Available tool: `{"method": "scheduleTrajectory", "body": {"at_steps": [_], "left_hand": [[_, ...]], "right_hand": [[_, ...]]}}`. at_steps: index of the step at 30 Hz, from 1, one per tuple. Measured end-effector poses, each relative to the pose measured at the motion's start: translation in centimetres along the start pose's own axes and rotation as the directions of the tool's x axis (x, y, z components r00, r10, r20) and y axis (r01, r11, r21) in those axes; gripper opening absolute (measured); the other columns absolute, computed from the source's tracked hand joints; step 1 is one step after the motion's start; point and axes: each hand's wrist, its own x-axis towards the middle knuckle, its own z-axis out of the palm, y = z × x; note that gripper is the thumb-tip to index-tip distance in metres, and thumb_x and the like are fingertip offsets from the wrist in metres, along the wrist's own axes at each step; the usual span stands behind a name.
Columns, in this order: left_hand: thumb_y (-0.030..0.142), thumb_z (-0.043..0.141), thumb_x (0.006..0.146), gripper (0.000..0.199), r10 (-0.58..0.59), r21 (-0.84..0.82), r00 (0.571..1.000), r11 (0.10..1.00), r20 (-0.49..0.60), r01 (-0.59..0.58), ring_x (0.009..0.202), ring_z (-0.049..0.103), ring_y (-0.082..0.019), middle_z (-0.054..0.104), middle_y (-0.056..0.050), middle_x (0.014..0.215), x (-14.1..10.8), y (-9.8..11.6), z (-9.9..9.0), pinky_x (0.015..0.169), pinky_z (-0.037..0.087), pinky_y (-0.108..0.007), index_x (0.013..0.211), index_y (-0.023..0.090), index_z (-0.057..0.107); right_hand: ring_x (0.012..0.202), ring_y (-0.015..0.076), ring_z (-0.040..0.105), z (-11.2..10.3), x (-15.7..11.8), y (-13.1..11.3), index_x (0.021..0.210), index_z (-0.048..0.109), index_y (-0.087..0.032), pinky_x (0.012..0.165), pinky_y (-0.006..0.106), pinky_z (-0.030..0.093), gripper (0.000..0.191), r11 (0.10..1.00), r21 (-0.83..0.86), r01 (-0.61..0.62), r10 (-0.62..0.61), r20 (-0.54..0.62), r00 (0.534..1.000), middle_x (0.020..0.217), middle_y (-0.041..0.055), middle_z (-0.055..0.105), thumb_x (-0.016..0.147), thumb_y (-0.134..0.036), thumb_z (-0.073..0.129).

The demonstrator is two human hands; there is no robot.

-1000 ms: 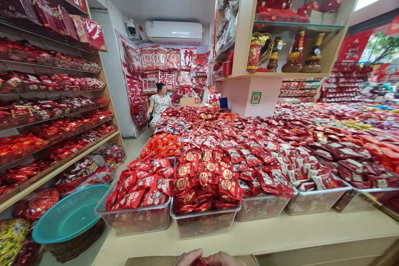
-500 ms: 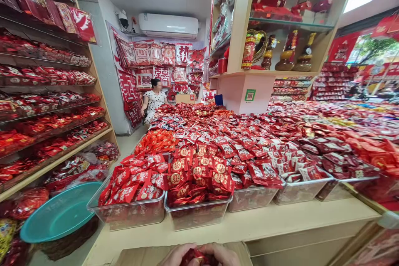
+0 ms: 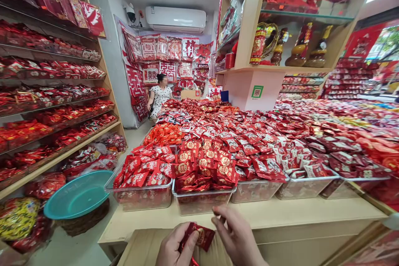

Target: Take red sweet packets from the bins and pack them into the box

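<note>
Low in the head view, my left hand [image 3: 178,244] is closed around small red packets, its thumb pressed on top. The uppermost red packet [image 3: 204,236] carries a gold round emblem and points toward my other hand; part of another red wrapper shows below the thumb. To the right, my right hand [image 3: 234,235] is raised beside the packet without touching it. Its thumb and forefinger are bent with a small gap, and I see nothing between them. Under both hands is an open cardboard box [image 3: 141,244]; its inside is mostly hidden.
Clear plastic bins [image 3: 204,201] full of red packets line the counter edge [image 3: 274,212]. Left of it stand a teal basin [image 3: 79,197] on a basket and shelves [image 3: 59,133] of red packages. A person [image 3: 160,93] in a dotted top is at the back.
Both hands have risen further into view. My right hand has come away from the packets and moved right, while my left keeps hold of them. The camera view has shifted.
</note>
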Motion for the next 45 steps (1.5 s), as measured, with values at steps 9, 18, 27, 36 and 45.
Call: {"method": "scheduleTrajectory", "body": {"at_steps": [9,18,27,36,45], "left_hand": [[0.029,0.038,0.083,0.024,0.154,0.353,0.988,0.925,-0.015,-0.139,0.115,0.044,-0.019,0.043,-0.007,0.131,3.0,1.5,-1.6,0.096,0.036,-0.034,0.098,0.024,0.056],[0.029,0.034,0.084,0.024,0.123,0.388,0.99,0.911,0.067,-0.14,0.12,0.039,-0.017,0.042,-0.007,0.132,6.3,1.9,-2.1,0.097,0.033,-0.036,0.093,0.022,0.055],[0.036,0.044,0.08,0.035,-0.029,-0.077,0.995,0.997,-0.094,0.022,0.11,0.048,-0.018,0.056,-0.005,0.119,5.5,2.5,-2.6,0.095,0.035,-0.031,0.111,0.021,0.052],[0.036,0.055,0.074,0.026,-0.213,-0.356,0.97,0.921,-0.117,0.159,0.072,0.058,-0.013,0.068,0.0,0.077,3.9,2.4,-0.6,0.067,0.044,-0.02,0.09,0.017,0.063],[0.041,0.065,0.061,0.033,-0.438,-0.531,0.891,0.729,0.124,0.432,0.033,0.045,-0.004,0.06,0.003,0.052,2.0,2.0,0.0,0.032,0.036,-0.013,0.081,0.014,0.063]], "right_hand": [[0.079,0.0188,0.046,-0.9,8.4,-0.9,0.097,0.06,-0.023,0.068,0.03,0.043,0.022,0.863,-0.472,0.178,-0.157,0.084,0.984,0.086,0.0067,0.057,0.082,-0.02,0.044],[0.074,0.0199,0.042,-0.3,9.4,-0.5,0.081,0.064,-0.023,0.064,0.031,0.04,0.018,0.821,-0.566,0.077,-0.055,0.056,0.997,0.073,0.0062,0.051,0.08,-0.018,0.046],[0.08,0.0184,0.049,-1.2,7.3,-1.3,0.091,0.058,-0.017,0.072,0.033,0.043,0.018,0.983,-0.172,0.068,-0.077,-0.045,0.996,0.085,0.0083,0.054,0.082,-0.022,0.042],[0.068,0.0131,0.057,0.6,3.2,-3.3,0.093,0.055,-0.017,0.059,0.024,0.046,0.032,0.724,0.609,-0.325,0.277,0.176,0.945,0.083,0.005,0.061,0.075,-0.042,0.052],[0.06,0.0106,0.05,1.6,1.4,-1.8,0.065,0.056,-0.014,0.058,0.021,0.041,0.024,0.822,0.47,-0.32,0.261,0.188,0.947,0.062,0.0003,0.055,0.075,-0.035,0.053]]}}
